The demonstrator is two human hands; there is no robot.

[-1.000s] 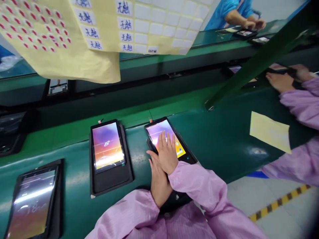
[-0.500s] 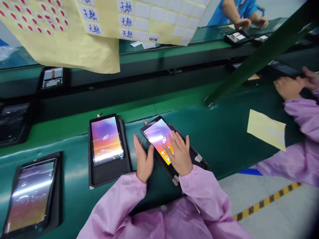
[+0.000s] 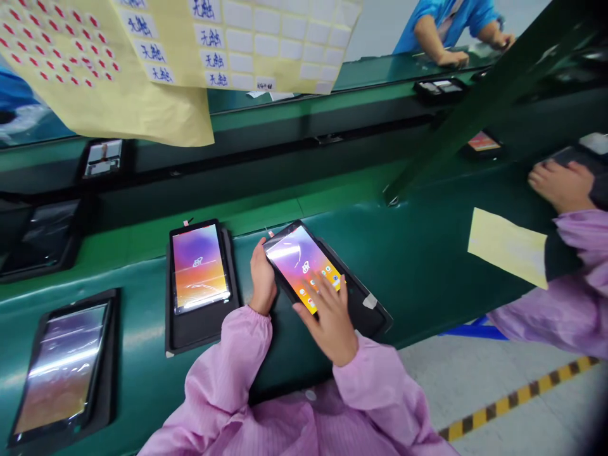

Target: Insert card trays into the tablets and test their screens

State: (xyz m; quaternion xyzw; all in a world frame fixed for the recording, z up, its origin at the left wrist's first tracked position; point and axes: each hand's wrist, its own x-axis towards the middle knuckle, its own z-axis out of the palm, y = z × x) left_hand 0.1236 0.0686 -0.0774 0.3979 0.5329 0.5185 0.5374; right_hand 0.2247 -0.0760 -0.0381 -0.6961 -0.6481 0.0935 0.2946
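A tablet (image 3: pixel 303 261) with a lit purple-to-orange screen and a row of icons lies slantwise over a black tray (image 3: pixel 373 316). My left hand (image 3: pixel 263 273) grips its upper left edge, the fingertips partly hidden at the rim. Over the lower part of the screen is my right hand (image 3: pixel 330 316), fingers outstretched and slightly blurred; whether they touch the glass I cannot tell. To the left, a second lit tablet (image 3: pixel 200 269) rests in its own black tray (image 3: pixel 202 332). Farther left lies a third tablet (image 3: pixel 61 370), its screen dimmed by glare.
A green post (image 3: pixel 441 133) slants up from the bench. Yellow sheets with labels (image 3: pixel 266 44) hang at the top. Beyond the bench edge, a conveyor channel carries devices (image 3: pixel 103 158). On the right are a yellow paper (image 3: pixel 508 246) and a co-worker's hand (image 3: pixel 563 185).
My left hand has moved up from beside the tablet and taken hold of its edge. My right hand has shifted down the screen, where more icons show.
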